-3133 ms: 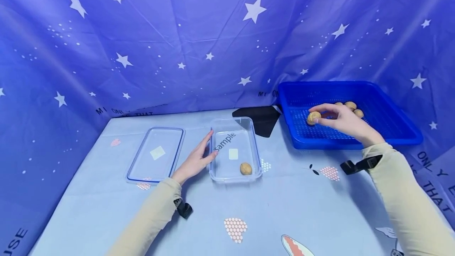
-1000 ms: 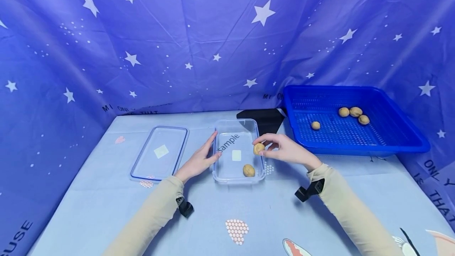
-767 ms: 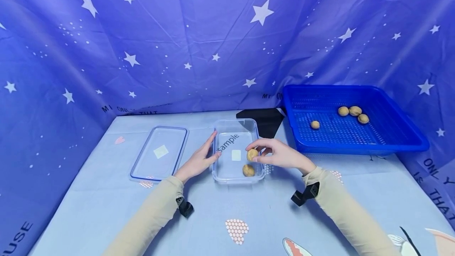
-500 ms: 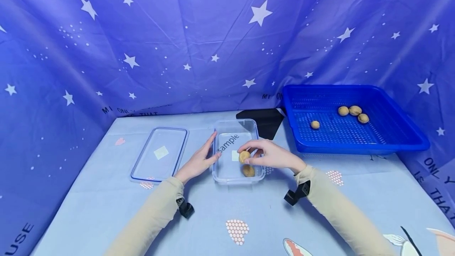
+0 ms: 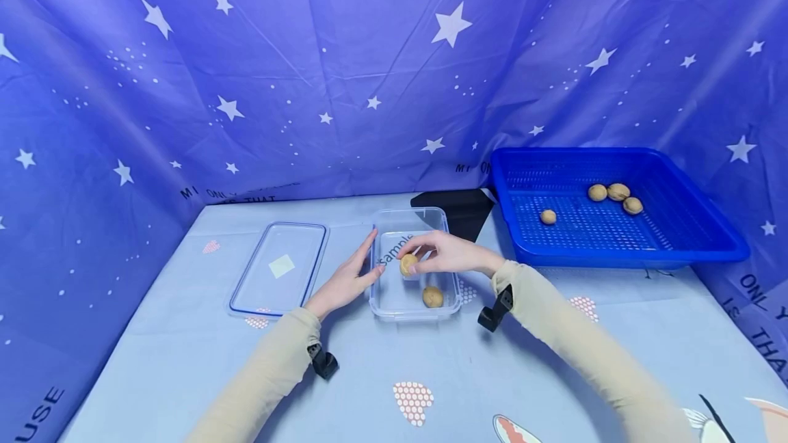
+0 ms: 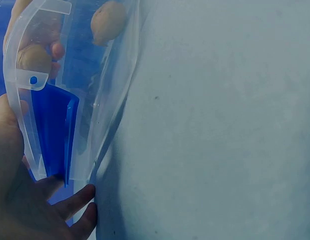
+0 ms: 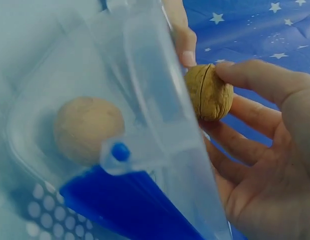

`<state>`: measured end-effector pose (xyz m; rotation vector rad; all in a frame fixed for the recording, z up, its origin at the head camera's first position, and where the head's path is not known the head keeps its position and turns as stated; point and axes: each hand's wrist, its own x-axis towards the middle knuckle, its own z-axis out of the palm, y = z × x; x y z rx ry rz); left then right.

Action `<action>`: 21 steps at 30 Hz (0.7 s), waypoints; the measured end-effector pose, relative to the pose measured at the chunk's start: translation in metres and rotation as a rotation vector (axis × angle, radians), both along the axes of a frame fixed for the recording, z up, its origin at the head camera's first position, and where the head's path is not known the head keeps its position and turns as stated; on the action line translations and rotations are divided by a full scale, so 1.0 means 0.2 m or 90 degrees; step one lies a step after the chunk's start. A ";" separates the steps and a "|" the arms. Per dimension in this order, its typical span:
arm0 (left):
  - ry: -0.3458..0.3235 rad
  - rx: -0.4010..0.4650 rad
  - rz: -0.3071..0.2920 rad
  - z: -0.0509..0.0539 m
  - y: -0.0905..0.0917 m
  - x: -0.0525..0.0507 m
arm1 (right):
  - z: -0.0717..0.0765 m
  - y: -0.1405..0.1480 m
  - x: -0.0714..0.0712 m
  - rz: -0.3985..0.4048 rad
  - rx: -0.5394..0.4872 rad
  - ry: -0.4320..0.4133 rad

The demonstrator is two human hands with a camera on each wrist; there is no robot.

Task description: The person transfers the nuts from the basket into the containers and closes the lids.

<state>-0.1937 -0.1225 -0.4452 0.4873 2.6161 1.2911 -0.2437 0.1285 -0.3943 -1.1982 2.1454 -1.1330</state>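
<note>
My right hand (image 5: pixel 452 253) pinches a walnut (image 7: pixel 212 95) between thumb and fingertips. In the head view this walnut is over the inside of a clear plastic container (image 5: pixel 415 316). A second walnut (image 5: pixel 433 297) lies in the container's near right corner; it also shows through the wall in the right wrist view. My left hand (image 5: pixel 345 282) touches the container's left side, its fingers fairly straight and its thumb at the rim. Left of that hand, a clear lid with a blue seal (image 5: pixel 300 241) lies flat on the table.
A blue perforated basket (image 5: pixel 622 255) stands at the back right. Several walnuts are in it: one walnut (image 5: pixel 548 217) apart near the left, and a cluster including a walnut (image 5: pixel 633 206) further right. A starry blue curtain (image 5: pixel 345 67) rises behind the table.
My right hand has carried the walnut leftward from the basket to over the container, and within the last half second further left and slightly back. My left hand has stayed at the container's side.
</note>
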 end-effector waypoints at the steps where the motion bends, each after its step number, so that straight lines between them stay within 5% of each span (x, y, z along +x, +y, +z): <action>1: 0.001 0.002 0.000 0.00 0.00 0.00 | 0.00 0.00 -0.01 0.005 0.004 -0.003; 13: -0.002 0.002 0.005 -0.01 0.00 0.00 | -0.01 -0.04 -0.06 0.026 0.043 -0.016; 21: 0.012 0.008 0.001 -0.01 0.00 0.00 | -0.03 -0.04 -0.05 0.010 0.011 -0.009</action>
